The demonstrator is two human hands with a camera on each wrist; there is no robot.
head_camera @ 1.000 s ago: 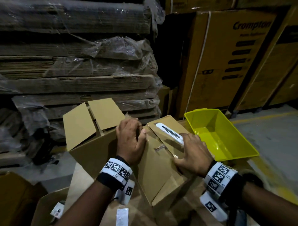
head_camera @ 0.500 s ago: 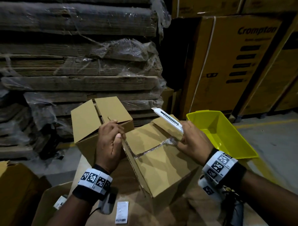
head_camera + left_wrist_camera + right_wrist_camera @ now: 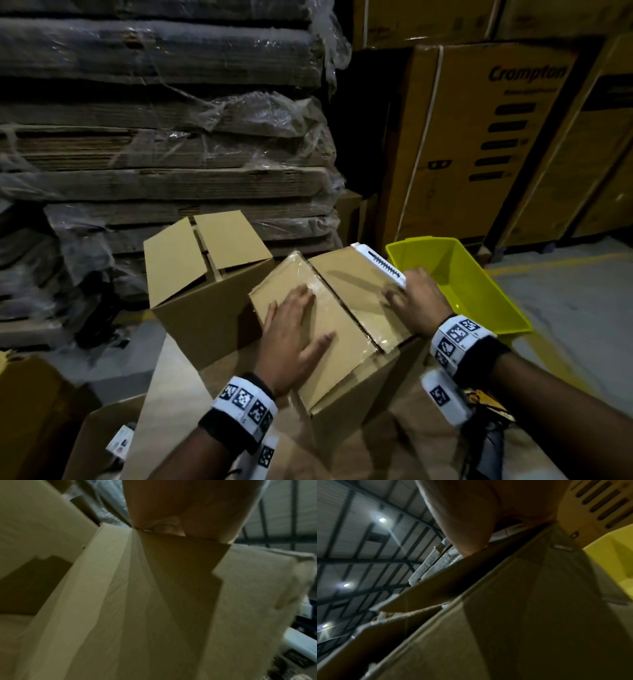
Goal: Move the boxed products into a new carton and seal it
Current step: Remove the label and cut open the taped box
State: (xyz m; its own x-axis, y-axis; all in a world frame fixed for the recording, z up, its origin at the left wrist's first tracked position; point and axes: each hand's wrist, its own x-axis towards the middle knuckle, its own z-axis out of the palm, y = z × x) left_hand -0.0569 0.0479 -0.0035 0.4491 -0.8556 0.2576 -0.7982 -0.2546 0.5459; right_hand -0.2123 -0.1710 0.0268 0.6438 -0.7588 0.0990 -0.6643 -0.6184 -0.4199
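A brown carton stands in front of me on flat cardboard, its two top flaps folded down with a slit of clear tape between them. My left hand lies flat on the left flap with the fingers spread and straight. My right hand rests on the right flap and grips a white box cutter that points away along the flap's far edge. Behind on the left a second carton stands with its top flaps up. In the wrist views only the carton's side and my palms show.
A yellow plastic bin sits close on the right, touching the carton's far corner. Plastic-wrapped stacks of flat cardboard rise behind, and tall printed cartons stand at the back right. Another open box lies at the lower left.
The carton's flaps, lifted half a second ago, now lie folded down. My left hand let go of the flap edge and lies flat on top. My right hand came down with the cutter.
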